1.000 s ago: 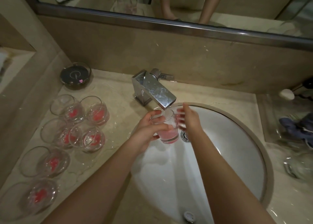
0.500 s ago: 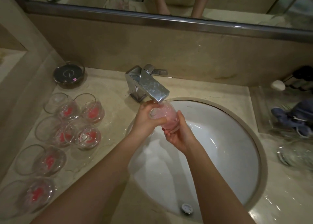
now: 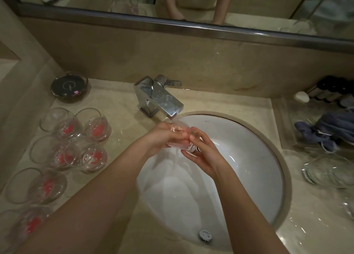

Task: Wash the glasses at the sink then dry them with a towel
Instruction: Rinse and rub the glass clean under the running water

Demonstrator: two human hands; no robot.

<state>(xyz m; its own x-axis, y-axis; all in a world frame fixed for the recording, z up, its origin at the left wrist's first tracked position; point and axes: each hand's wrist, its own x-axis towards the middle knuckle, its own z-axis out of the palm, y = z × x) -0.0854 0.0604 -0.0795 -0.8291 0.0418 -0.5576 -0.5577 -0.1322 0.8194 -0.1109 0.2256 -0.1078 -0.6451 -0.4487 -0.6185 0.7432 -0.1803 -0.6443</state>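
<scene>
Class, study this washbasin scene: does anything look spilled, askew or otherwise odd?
Yes: the clear glasses with red marks on the beige stone counter left of the white basin lie tipped on their sides, not upright. Nothing looks broken.

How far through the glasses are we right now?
Early, it seems. Both hands, left hand and right hand, hold one glass under the running tap. The glasses with red residue wait on the left counter. Clear glassware at right may be done. The blue towel lies unused.

Glass (image 3: 179, 138) under faucet (image 3: 161, 98), both hands' fingers (image 3: 193, 136) around it.
</scene>
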